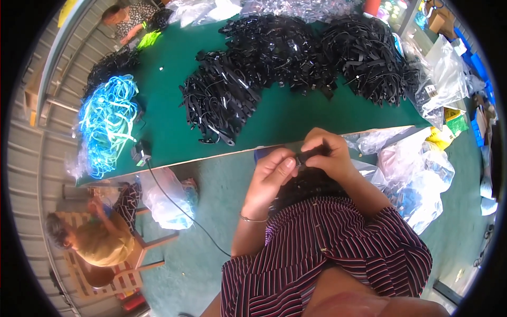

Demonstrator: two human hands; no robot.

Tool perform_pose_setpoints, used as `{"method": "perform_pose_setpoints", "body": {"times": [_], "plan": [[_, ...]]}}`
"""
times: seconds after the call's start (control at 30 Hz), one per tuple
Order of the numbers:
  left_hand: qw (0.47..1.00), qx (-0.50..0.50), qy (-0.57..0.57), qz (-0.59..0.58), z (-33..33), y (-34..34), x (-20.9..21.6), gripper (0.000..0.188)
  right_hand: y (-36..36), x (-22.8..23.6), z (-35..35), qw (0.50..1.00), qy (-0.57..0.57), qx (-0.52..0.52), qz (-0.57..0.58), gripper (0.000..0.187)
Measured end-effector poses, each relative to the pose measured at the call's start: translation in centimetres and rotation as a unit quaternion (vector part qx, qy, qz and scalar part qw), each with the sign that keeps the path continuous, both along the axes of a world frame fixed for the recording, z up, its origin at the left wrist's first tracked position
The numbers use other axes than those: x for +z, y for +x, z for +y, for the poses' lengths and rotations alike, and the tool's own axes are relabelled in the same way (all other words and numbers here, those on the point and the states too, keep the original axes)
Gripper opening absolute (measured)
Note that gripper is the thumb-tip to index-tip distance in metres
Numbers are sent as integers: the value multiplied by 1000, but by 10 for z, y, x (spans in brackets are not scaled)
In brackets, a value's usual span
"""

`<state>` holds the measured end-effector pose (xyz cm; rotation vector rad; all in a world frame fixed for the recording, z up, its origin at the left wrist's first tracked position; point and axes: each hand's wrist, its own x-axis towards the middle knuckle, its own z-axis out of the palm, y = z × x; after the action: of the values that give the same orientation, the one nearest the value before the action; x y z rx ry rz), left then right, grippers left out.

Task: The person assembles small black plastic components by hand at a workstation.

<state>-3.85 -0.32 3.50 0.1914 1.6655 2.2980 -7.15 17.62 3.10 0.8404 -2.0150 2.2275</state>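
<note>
Just off the table's front edge, my left hand and my right hand come together over my lap. Between them is a small black strap-like piece, and a bit of it looks shiny like metal. My right thumb and fingers pinch its dark end. The left thumb and fingertips close on the other end, where the details are too small to make out. Dark material lies in my lap below the hands. Nearest on the table is a heap of black straps with some shiny metal parts.
On the green table are more black strap heaps and a blue-green cord pile. A small black device trails a cable. Plastic bags stand at right. One person sits at left; another is across the table.
</note>
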Motion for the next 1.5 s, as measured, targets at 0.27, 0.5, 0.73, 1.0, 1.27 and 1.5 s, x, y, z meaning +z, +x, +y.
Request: {"method": "perform_pose_setpoints", "body": {"times": [0.27, 0.5, 0.73, 1.0, 1.27, 1.5], "plan": [[999, 7, 31, -9, -3, 0, 0, 19, -3, 0, -6, 999, -30, 28, 7, 25], [968, 69, 237, -46, 4, 2, -9, 15, 2, -1, -13, 1000, -24, -15, 11, 25], [931, 147, 329, -54, 12, 2, -10, 21, 8, -7, -9, 991, 104, -33, 79, 13], [987, 109, -24, 116, 11, 14, -10, 27, 9, -7, -8, 943, 275, -85, 165, 16], [989, 131, -39, 54, 10, 10, 1, 13, 5, -2, -1, 988, 68, 125, -56, 9], [968, 137, 205, 53, 12, 0, -14, 31, 4, 3, -1, 996, 71, -17, -52, 7]]}}
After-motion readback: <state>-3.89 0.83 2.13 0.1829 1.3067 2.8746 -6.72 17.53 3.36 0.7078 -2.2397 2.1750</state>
